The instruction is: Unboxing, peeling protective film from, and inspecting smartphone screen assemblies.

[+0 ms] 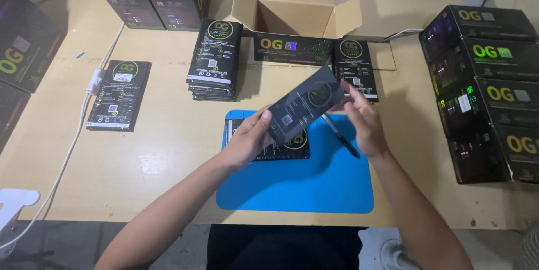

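Head view: both hands hold one flat black packet [306, 103] tilted in the air above the blue mat [314, 183], which serves as landmark. Left hand [251, 138] grips the packet's lower end, fingers [264, 117] wrapped on its edge; right hand [364, 121] meets the upper end, fingers [349, 91] pinched narrow on that corner. A dark pen [340, 136] runs slanted under the right palm, over the mat; whether that hand grips it, cannot tell. A second black packet [289, 147] lies flat on the mat's far-left part, partly hidden by the left hand. Beyond the mat on the table [168, 152]: a stack of like packets [214, 61], an open cardboard box [296, 9], a long dark carton [292, 48]. Left of the mat, well apart, a single packet [119, 95] beside a white cable [73, 146]. Right of the mat, stacked dark cartons [485, 90].
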